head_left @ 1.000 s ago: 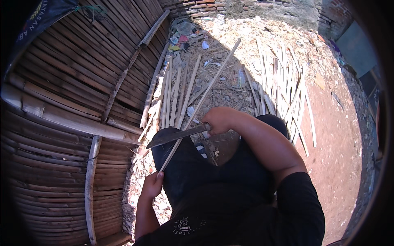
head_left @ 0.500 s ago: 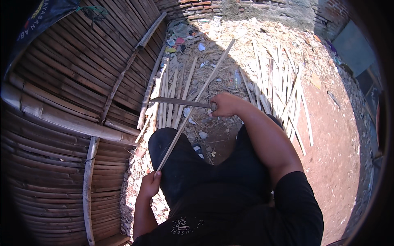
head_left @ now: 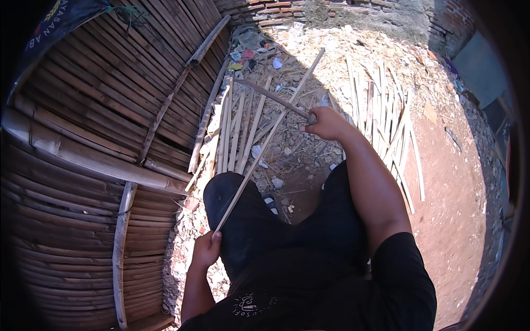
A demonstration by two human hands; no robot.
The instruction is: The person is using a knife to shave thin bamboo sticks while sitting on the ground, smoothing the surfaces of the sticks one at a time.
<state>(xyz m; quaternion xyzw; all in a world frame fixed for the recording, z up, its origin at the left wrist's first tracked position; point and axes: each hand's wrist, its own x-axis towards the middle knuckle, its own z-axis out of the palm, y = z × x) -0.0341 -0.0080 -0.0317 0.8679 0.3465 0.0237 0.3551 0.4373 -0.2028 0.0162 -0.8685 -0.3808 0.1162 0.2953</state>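
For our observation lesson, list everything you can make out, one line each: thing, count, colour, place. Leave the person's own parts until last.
Held strip: 1, pale tan, centre, slanting away
Long blade: 1, grey-brown, upper centre, crossing that strip in this view
Left-hand strips: several, pale, ground ahead-left
Right-hand strips: many, pale, ground ahead-right
Slatted wall: 1, brown, left
Banner: 1, dark, upper left
Brick wall: 1, reddish and grey, far end
Litter: uncountable, mixed colours, scattered ahead
Bare earth: 1 patch, reddish-brown, right
Trousers: 1 pair, black, lower centre
Shirt: 1, black, bottom
Left grip: 1, bare, around the strip's near end
Right grip: 1, bare, around the blade's handle
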